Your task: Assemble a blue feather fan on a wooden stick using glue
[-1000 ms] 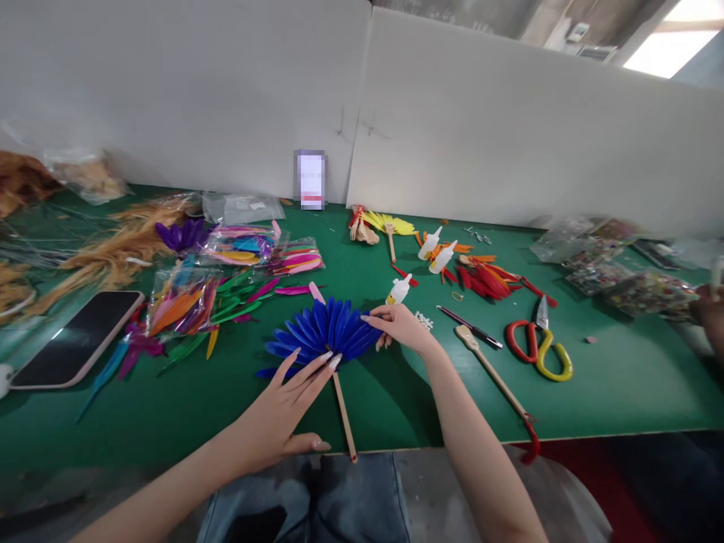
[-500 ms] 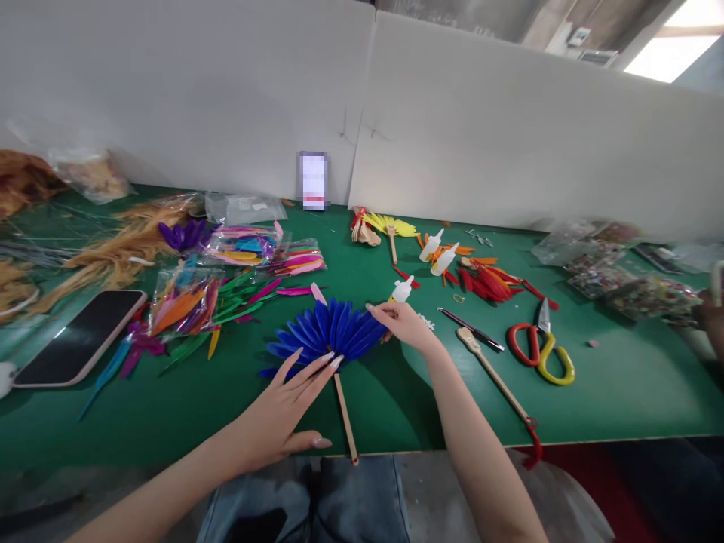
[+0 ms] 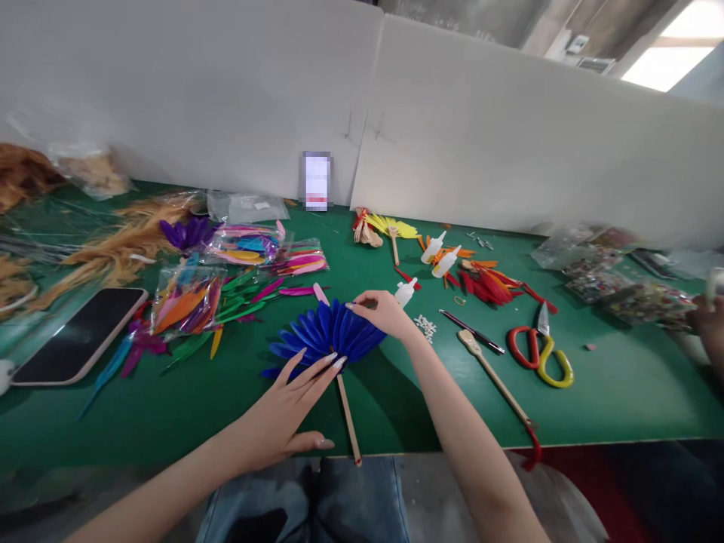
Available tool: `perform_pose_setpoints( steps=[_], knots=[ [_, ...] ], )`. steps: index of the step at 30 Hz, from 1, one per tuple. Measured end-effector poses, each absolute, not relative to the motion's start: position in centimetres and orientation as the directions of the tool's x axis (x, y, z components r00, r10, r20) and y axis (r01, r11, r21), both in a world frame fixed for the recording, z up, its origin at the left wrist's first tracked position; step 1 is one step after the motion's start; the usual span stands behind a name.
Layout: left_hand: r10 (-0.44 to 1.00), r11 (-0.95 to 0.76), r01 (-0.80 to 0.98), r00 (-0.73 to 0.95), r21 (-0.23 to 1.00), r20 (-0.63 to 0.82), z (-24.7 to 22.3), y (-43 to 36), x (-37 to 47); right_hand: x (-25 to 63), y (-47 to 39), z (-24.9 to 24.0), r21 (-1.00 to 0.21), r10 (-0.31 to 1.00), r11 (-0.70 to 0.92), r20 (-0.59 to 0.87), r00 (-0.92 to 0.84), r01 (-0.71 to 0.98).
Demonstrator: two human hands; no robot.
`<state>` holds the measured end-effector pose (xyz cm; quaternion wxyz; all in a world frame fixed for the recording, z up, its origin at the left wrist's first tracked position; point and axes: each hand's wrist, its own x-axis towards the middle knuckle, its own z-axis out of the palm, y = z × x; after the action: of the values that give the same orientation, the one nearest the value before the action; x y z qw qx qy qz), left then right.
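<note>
A fan of blue feathers (image 3: 317,332) with a wooden handle (image 3: 349,418) lies on the green table in front of me. My left hand (image 3: 294,400) rests on its lower middle, fingers stretched out and spread, the tips near the top of the handle. At the fan's upper right, my right hand (image 3: 381,309) is closed, thumb and forefinger pinching the tip area of a blue feather. Just behind that hand stands a white glue bottle (image 3: 406,292), partly hidden. Small white beads (image 3: 425,327) lie to its right.
Scissors (image 3: 544,343), a pen (image 3: 472,332) and a bare wooden fan stick (image 3: 498,381) lie to the right. Bagged coloured feathers (image 3: 186,302) and a phone (image 3: 79,335) are on the left. Behind are a yellow fan (image 3: 394,228) and more glue bottles (image 3: 446,262). Another person's hand (image 3: 710,320) shows at far right.
My right hand has shifted left and slightly up along the fan's upper edge, uncovering more of the white beads. My left hand has stayed in place on the fan.
</note>
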<state>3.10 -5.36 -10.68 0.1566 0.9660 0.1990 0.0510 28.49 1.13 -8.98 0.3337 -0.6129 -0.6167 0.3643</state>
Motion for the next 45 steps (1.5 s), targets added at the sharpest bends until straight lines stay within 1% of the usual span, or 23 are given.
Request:
perform_pose_setpoints(
  steps=[14,21,32,38,45],
  knots=[
    [0.405,-0.858,0.371,0.914,0.355,0.026,-10.8,-5.3,3.2,28.7,1.5,-10.0,-0.83,1.0,-0.03,-0.021,0.022,0.556],
    [0.398,-0.854,0.371,0.917,0.364,-0.001,-10.8,-5.2,3.1,28.8,1.6,-10.1,-0.829,0.999,-0.037,-0.03,0.021,0.558],
    [0.371,-0.847,0.335,0.929,0.412,0.008,-10.7,-5.0,3.1,28.7,1.1,-9.9,-0.839,1.0,-0.017,-0.013,0.011,0.544],
    [0.353,-0.857,0.319,0.936,0.404,0.01,-10.3,-4.7,3.1,29.1,0.0,-8.7,-0.855,0.995,-0.005,0.046,0.085,0.518],
    [0.334,-0.877,0.296,0.942,0.378,0.038,-10.0,-4.4,3.4,29.0,-4.2,-6.9,-0.834,0.956,0.045,0.195,0.218,0.55]
  ],
)
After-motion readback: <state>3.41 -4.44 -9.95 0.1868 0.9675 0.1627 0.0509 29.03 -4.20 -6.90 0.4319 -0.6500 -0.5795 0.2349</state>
